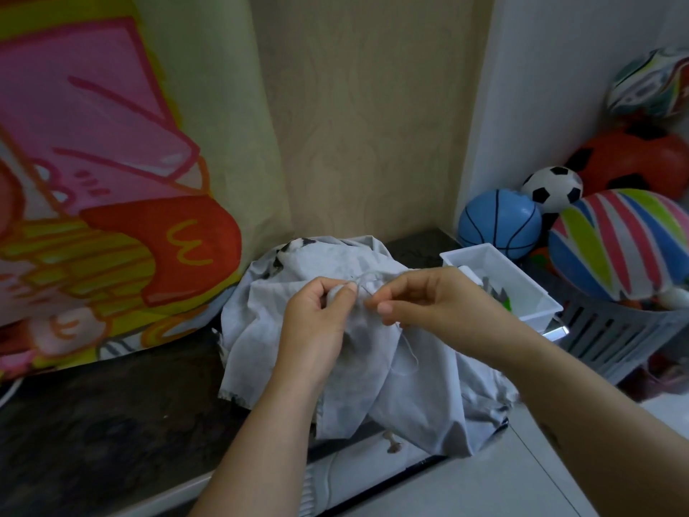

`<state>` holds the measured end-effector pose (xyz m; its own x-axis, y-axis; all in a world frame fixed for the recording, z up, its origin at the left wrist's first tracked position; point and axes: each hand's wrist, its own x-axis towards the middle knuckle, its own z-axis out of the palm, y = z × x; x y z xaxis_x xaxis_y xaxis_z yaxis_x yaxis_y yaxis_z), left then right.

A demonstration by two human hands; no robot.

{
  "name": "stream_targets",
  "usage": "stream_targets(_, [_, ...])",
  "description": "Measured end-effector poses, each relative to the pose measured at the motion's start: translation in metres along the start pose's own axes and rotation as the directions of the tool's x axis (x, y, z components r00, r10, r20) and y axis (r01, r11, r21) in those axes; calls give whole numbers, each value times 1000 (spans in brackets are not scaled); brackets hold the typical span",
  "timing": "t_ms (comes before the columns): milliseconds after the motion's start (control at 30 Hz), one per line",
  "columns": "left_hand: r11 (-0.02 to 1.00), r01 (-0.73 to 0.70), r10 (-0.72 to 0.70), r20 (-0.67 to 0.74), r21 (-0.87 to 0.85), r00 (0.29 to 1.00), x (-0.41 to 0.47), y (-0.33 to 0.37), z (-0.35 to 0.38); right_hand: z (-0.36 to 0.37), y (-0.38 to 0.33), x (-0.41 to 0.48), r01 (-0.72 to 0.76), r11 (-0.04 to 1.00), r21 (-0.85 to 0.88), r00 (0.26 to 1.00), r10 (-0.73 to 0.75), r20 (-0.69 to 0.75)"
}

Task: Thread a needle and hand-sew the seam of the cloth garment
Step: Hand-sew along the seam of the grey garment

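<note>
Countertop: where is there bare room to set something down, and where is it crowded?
Bare: the dark countertop front left, between the printed cloth and the grey garment; also a strip behind the garment, beside the white tray. Crowded: right, with tray, slatted basket and balls; middle, where left hand and right hand pinch thread.

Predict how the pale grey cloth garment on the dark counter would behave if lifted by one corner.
The pale grey cloth garment would probably flop and drape: it lies in soft folds and hangs over the dark counter edge. It is likely light, since it looks thin and finely creased.
</note>
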<state>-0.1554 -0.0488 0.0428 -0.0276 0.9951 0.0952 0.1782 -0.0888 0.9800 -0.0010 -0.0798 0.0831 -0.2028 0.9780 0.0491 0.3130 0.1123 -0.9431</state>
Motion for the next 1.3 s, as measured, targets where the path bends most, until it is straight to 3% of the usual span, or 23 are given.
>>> stream_targets(167, [991,-131,133,81,-33,988,-5,5,2,8,8,6,189,943,-274,949,-247,-196])
stream_targets(333, [978,-205,208,112,-42,972,-8,7,2,-6,9,11,82,963,-256,913,-176,-368])
stream_targets(400, [974,-224,226,151,-31,962,-7,8,1,-11,8,13,-2,968,-251,932,-90,-351])
stream_targets(533, [975,-222,214,304,-9,928,-9,8,0,-10,9,13,-134,987,-84,989,127,-77])
stream_targets(700, [974,-225,224,320,-35,920,-7,8,-5,-18,7,9,-173,978,116,983,164,76])
stream_targets(833, [978,-207,204,312,-26,928,-7,8,-6,-16,4,9,-181,965,188,983,182,13])
stream_targets(933, [986,-159,166,330,-50,929,-7,8,-5,-16,7,17,-177,937,301,942,250,-225])
stream_targets(1000, [988,-115,143,334,-101,932,-5,7,-4,-23,10,21,-133,790,598,859,394,-328])
stream_targets(1067, [987,-63,112,351,-147,930,-4,6,-4,-29,9,19,-17,490,871,841,479,-253])
stream_targets(1100, [986,-37,94,358,-165,929,-4,5,-4,-31,10,18,40,389,920,847,475,-238])
stream_targets(1133, [983,-17,83,362,-181,928,-4,4,-4,-32,11,18,78,362,929,858,451,-247])
stream_targets(1167, [981,2,72,367,-196,927,-3,4,-4,-32,14,19,109,399,911,858,424,-288])
stream_targets(1200, [977,18,63,369,-212,927,-3,3,-4,-31,16,20,126,522,844,847,386,-365])
stream_targets(1267, [974,49,41,379,-223,925,-3,3,-4,-30,22,19,82,888,452,795,216,-567])
stream_targets(1300, [974,61,29,388,-217,921,-2,3,-4,-31,24,19,57,976,209,779,88,-621])
